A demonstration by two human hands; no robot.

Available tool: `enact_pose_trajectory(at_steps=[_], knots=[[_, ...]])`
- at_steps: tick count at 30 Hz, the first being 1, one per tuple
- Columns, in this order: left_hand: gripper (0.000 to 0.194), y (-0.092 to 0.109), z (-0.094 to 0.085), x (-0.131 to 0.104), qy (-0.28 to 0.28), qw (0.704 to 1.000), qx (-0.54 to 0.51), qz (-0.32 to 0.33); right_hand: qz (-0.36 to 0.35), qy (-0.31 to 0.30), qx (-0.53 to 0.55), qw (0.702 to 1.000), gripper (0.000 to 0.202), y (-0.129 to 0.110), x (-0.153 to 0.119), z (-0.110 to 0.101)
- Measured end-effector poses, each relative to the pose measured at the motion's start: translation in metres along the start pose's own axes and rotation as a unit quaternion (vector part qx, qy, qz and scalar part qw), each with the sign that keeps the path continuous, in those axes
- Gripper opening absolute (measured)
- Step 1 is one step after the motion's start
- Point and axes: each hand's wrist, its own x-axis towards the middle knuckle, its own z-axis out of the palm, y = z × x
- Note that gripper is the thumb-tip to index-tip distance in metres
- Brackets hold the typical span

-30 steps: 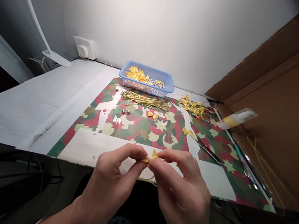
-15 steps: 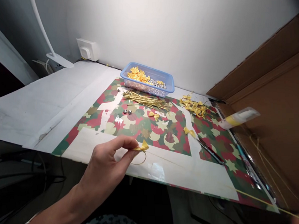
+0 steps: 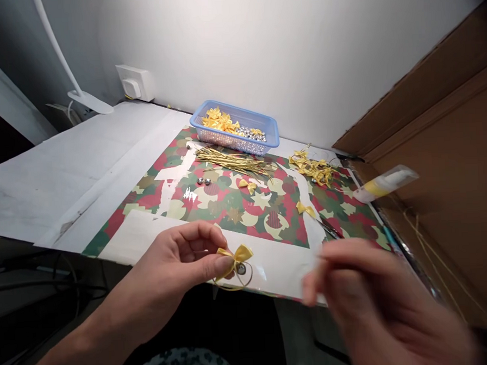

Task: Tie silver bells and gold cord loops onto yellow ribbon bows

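Near the table's front edge my left hand [image 3: 190,261] pinches a yellow ribbon bow [image 3: 242,253] between thumb and fingers. A small silver bell [image 3: 241,268] hangs just under the bow's knot. Thin gold cord [image 3: 249,283] curves in a loop below my fingers. To the right, my right hand [image 3: 367,290] is raised in front of the table with bent fingers. Motion smears it, so whether anything is in it cannot be made out. Farther back lie a loose yellow bow [image 3: 247,186], another yellow bow [image 3: 306,209] and two silver bells [image 3: 203,181].
A blue basket [image 3: 235,143] of yellow bows and silver bells stands by the wall, behind a bundle of gold cords [image 3: 232,162]. Finished-looking bows with cords [image 3: 312,168] are heaped at right. A clear bottle [image 3: 386,183] lies near a cardboard box [image 3: 442,156].
My right hand has come in from the lower right corner toward my left hand. The bow has turned and lowered slightly, and the bell now shows. The long cord stretched to the right is gone.
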Motion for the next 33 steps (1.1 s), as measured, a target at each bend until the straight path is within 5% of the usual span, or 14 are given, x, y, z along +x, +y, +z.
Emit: enact_pose_trajectory(at_steps=[3,5,12,23,33], knots=[[0.014,0.001,0.002,-0.002,-0.005,1.000,-0.021,-0.001,0.041,-0.125,0.059,0.990,0.012,-0.001,0.017,0.026],[0.014,0.000,0.004,-0.001,0.001,1.000,-0.018,0.008,0.053,-0.157,0.086,0.982,0.012,0.000,0.021,0.040],[0.015,-0.011,0.014,0.002,0.140,0.982,0.063,0.110,-0.062,-0.050,0.029,0.996,0.016,0.000,-0.003,0.070],[0.018,-0.011,0.016,0.004,0.044,0.991,-0.125,0.016,-0.032,0.012,0.032,0.999,0.023,-0.002,-0.003,0.058],[0.014,-0.016,0.020,0.003,0.046,0.993,-0.107,0.018,0.042,-0.056,0.081,0.994,0.010,0.002,0.000,0.065]])
